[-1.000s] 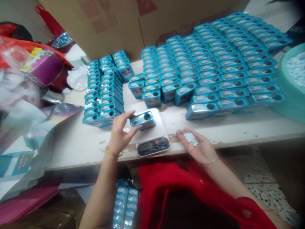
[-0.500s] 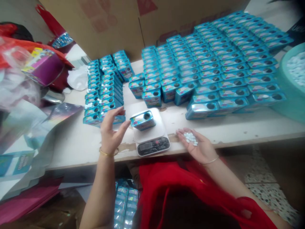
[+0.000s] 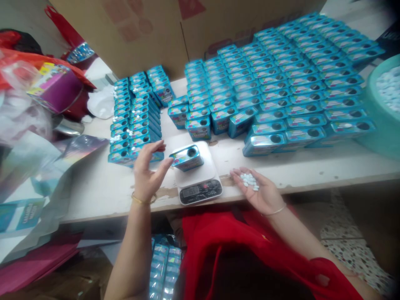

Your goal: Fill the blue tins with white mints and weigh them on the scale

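Observation:
A blue tin (image 3: 187,158) with a round dark hole in its top stands on a white kitchen scale (image 3: 204,168) near the table's front edge. Just left of it is my left hand (image 3: 149,171), thumb and fingers spread with nothing between them; the thumb tip is close to the tin's left end, and whether it touches is unclear. To the right of the scale, my right hand (image 3: 261,191) is palm up and cupped, holding several small white candies (image 3: 249,181). The scale's display is too blurred to read.
Many blue tins (image 3: 268,87) stand in rows at the back right. Smaller rows (image 3: 137,112) stand at the left, some with white candies on top. A green basin (image 3: 379,125) of candies is at far right. Cardboard (image 3: 162,37) rises behind; bags and wrappers lie left.
My left hand has shifted very slightly to the right, its thumb still beside the tin. My right hand and the candies have hardly moved.

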